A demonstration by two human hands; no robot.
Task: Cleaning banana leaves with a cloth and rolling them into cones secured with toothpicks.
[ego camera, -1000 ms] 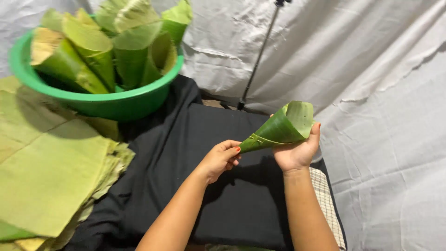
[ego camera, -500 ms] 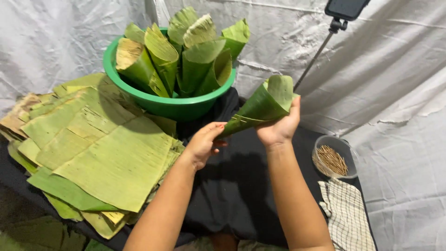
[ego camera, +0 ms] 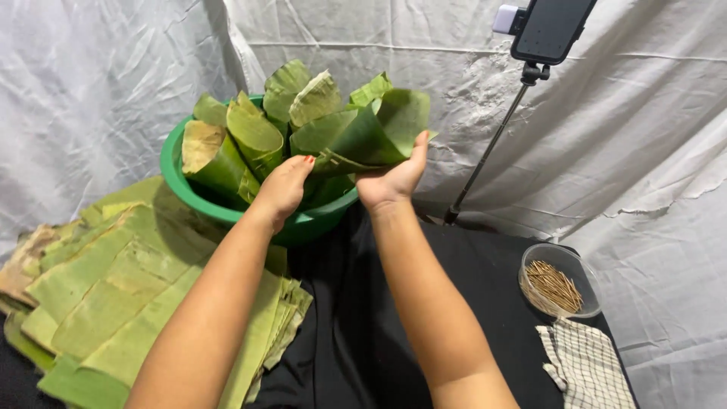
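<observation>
While over green basin (ego camera: 179, 179) | hands (ego camera: 337, 185) grip leaf cone (ego camera: 363, 136)

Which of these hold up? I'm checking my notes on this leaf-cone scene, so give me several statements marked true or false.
1. Both hands hold one leaf cone over the green basin. True: the left hand is at its pointed end and the right hand supports its wide end.
2. The green basin is empty. False: several rolled leaf cones stand in it.
3. A stack of flat leaves lies left of the arms. True.
4. The clear bowl at right holds water. False: it holds thin brown sticks.
5. A checked cloth lies just below the clear bowl in the picture. True.
6. The phone on the stand lies flat on the black cloth. False: it sits high on a thin pole.
</observation>
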